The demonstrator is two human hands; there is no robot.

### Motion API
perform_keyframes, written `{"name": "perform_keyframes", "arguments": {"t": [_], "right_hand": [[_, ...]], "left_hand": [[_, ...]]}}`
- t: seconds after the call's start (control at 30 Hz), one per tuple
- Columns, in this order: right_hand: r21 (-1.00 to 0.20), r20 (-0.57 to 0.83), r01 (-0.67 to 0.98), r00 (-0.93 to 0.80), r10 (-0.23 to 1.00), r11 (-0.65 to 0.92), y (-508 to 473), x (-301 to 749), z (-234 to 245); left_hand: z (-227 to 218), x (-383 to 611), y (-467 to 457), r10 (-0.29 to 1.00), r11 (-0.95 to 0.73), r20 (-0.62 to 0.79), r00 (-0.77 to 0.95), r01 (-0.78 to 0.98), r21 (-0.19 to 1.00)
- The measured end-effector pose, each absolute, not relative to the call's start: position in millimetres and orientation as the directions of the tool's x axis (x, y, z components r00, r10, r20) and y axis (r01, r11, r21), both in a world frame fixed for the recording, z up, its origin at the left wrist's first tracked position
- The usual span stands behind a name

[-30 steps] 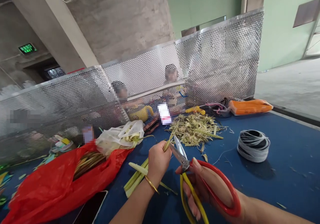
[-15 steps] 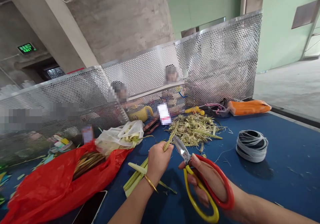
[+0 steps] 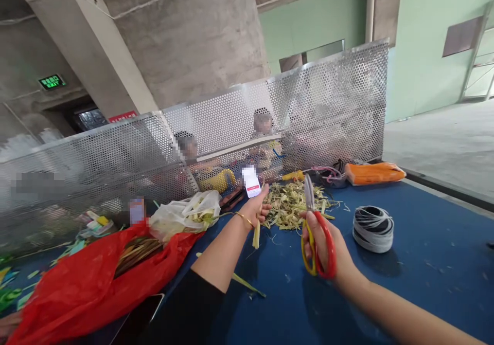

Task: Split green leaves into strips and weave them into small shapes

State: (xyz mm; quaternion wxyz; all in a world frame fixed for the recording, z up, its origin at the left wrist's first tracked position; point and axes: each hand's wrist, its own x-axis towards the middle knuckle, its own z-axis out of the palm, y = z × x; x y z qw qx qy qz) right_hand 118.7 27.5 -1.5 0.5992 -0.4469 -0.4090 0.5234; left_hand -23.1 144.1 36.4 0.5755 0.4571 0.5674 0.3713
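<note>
While the left hand (image 3: 258, 209) reaches toward the far edge of the blue bench (image 3: 424, 262), it's closed around a pale green leaf strip (image 3: 257, 238) that dangles over the cloth beside the trimmings pile (image 3: 295, 205). The right hand (image 3: 328, 247) grips the scissors (image 3: 314, 232), blades together and pointing up, safely away from fingers.

Blue table (image 3: 424, 283) with leaf scraps (image 3: 293, 206), red bag (image 3: 77, 288), cord coil (image 3: 372, 228)
</note>
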Motion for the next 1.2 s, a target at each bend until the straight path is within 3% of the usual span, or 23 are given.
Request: {"name": "perform_keyframes", "arguments": {"t": [0.07,0.13,0.23,0.33,0.47,0.57,0.7,0.83,0.9,0.97,1.07,1.13,1.2], "right_hand": [[-0.997,0.066,-0.035,0.061,0.996,0.068,31.2,126.0,-4.0],[-0.952,0.117,0.286,0.008,0.993,0.109,34.6,133.8,-4.8],[-0.655,0.147,0.738,-0.085,0.986,0.161,35.0,140.7,-5.0],[-0.286,0.11,0.924,-0.231,0.967,0.253,28.5,138.9,-7.6],[-0.072,0.102,0.921,-0.375,0.922,0.382,15.5,132.0,-8.7],[0.018,0.288,0.875,-0.468,0.836,0.483,9.0,130.1,-5.1],[0.047,0.605,0.657,-0.618,0.502,0.752,3.8,128.4,-0.4],[0.189,0.551,0.441,-0.787,0.277,0.877,-1.8,125.0,0.3],[0.157,0.544,0.421,-0.792,0.277,0.893,-2.9,125.2,-0.7],[0.009,0.606,0.458,-0.71,0.36,0.889,-2.1,127.4,-1.0],[-0.399,0.659,0.484,-0.44,0.61,0.779,1.4,130.9,1.7],[-0.654,0.584,0.439,-0.225,0.78,0.617,4.3,131.3,5.0],[-0.819,0.455,0.359,-0.068,0.888,0.447,7.1,130.0,7.9]], "left_hand": [[36.1,-24.9,148.6,0.925,0.372,-0.373,0.069,0.02,0.928],[33.5,-30.5,139.2,0.925,0.38,-0.377,0.056,-0.062,0.923],[28.6,-40.6,106.6,0.937,0.35,-0.348,0.038,-0.173,0.921],[25.5,-47.6,67.1,0.925,0.379,-0.375,0.065,-0.242,0.893],[22.8,-50.5,24.8,0.892,0.452,-0.413,0.186,-0.416,0.789],[20.1,-50.1,6.6,0.878,0.477,-0.426,0.218,-0.473,0.741],[15.2,-47.8,-0.5,0.856,0.51,-0.444,0.265,-0.57,0.644],[5.4,-43.6,-1.0,0.808,0.589,-0.432,0.401,-0.58,0.563],[-0.8,-41.3,-2.7,0.795,0.606,-0.439,0.418,-0.561,0.564],[-5.1,-39.2,-5.3,0.794,0.607,-0.436,0.422,-0.537,0.586],[-4.0,-37.2,-9.7,0.838,0.544,-0.43,0.336,-0.442,0.714],[0.5,-36.6,-12.2,0.874,0.487,-0.436,0.215,-0.376,0.789],[4.8,-36.4,-14.1,0.895,0.446,-0.412,0.172,-0.354,0.822]]}}
